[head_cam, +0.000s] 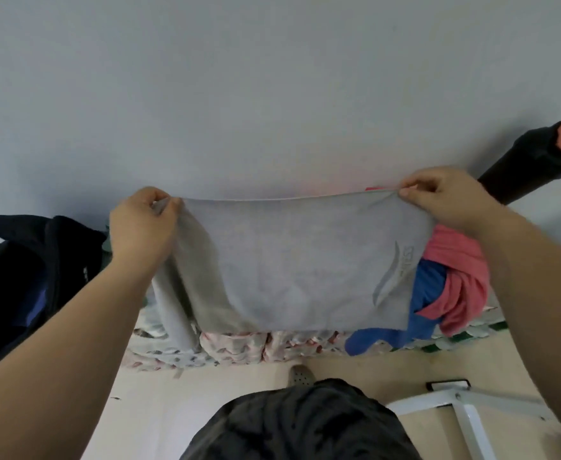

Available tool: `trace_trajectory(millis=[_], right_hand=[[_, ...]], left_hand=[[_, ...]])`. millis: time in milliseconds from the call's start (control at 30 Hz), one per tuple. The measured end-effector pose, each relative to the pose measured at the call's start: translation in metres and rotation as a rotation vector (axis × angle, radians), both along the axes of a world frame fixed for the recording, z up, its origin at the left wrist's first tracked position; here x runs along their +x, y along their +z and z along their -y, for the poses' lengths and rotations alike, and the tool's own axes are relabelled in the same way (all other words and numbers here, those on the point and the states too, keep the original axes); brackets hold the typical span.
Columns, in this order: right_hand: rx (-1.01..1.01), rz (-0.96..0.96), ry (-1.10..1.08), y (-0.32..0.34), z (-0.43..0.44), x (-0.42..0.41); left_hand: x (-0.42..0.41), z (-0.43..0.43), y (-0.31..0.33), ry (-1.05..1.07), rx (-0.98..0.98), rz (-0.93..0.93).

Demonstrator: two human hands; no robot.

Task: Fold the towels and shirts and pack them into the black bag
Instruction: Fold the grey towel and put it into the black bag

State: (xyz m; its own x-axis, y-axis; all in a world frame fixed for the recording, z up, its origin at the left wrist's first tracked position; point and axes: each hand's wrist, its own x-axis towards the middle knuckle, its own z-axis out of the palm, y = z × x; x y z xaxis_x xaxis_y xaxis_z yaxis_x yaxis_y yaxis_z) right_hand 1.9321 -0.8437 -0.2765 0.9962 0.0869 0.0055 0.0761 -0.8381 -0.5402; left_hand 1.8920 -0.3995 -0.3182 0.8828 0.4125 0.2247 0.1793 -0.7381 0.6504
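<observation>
A grey shirt (292,260) with a pale logo near its right side hangs spread out in the air before me. My left hand (143,224) pinches its upper left corner and my right hand (445,197) pinches its upper right corner, stretching the top edge taut. The shirt's lower edge hangs just over the bed edge, with a fold of cloth bunched under the left hand. The black bag (23,277) lies at the far left on the bed. A pink cloth (455,277) and a blue garment (418,310) lie heaped behind the shirt's right side.
A patterned bed cover (239,346) runs along the bed edge below the shirt. A black roll with an orange cap (538,161) leans at the upper right. A white metal frame (465,410) stands on the pale floor at the lower right. My dark shorts (299,423) fill the bottom centre.
</observation>
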Motion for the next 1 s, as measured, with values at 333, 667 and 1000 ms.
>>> trace_trajectory(millis=[333, 667, 1000], right_hand=[[-0.407, 0.220, -0.014, -0.076, -0.028, 0.079], [-0.513, -0.148, 0.239, -0.156, -0.096, -0.007], [-0.521, -0.199, 0.281, -0.156, -0.076, 0.021]], left_hand=[[0.073, 0.012, -0.053, -0.029, 0.382, -0.344], [-0.006, 0.087, -0.115, -0.290, 0.522, -0.549], [0.005, 0.083, -0.127, -0.225, 0.503, -0.585]])
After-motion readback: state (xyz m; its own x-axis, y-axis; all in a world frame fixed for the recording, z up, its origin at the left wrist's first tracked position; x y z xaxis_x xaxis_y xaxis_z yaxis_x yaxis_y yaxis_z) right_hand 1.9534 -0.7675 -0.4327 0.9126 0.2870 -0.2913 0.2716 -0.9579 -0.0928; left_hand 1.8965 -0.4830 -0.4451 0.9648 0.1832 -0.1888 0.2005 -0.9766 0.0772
